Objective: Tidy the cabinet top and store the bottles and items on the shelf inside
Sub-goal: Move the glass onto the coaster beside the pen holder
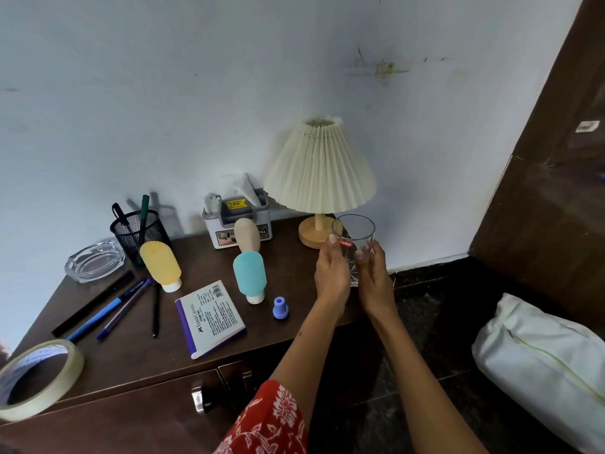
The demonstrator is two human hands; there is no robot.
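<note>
Both cabinet doors [157,407] below the worktop's front edge look closed, so you will need one hand free to open them. Your left hand [331,273] and right hand [375,276] are clamped together on the clear drinking glass [355,239], at the worktop's [137,348] right edge, near the lamp base [314,232]. Move the grip onto one hand, low on the thick cut base.

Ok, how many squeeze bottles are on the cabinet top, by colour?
Yellow squeeze bottle: 1
Teal squeeze bottle: 1
Beige squeeze bottle: 1
Total: 3
</note>
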